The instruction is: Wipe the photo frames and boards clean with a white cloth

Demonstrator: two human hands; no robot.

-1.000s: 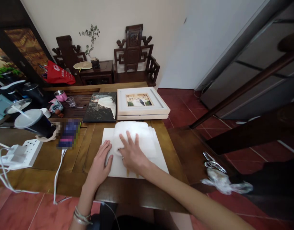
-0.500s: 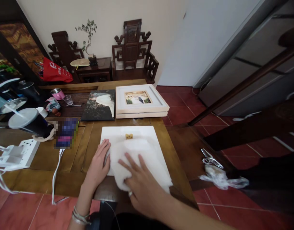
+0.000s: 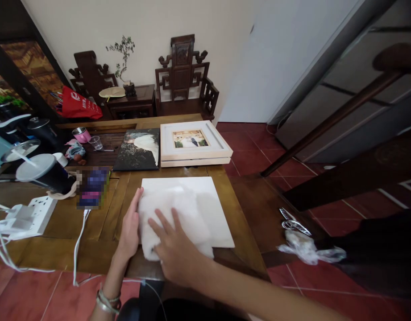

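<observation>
A white panel (image 3: 212,205), lying flat, sits on the wooden table (image 3: 108,218) in front of me. A white cloth (image 3: 178,209) lies on its left half. My right hand (image 3: 173,249) presses flat on the cloth with its fingers spread. My left hand (image 3: 130,227) rests open against the panel's left edge, fingers stretched along it. Behind the panel lie a dark photo print (image 3: 138,149) and a stack of pale wooden picture frames (image 3: 192,142).
At the left stand a white power strip (image 3: 27,216) with cables, a black cup with a lid (image 3: 41,171), a kettle (image 3: 41,127) and a pink cup (image 3: 80,133). Scissors (image 3: 294,223) and a plastic bag (image 3: 309,252) lie on a dark bench at right. Carved chairs (image 3: 183,76) line the wall.
My right hand has slid the cloth from the panel's far part toward me, then left. My left hand has shifted from lying on the panel to its left edge.
</observation>
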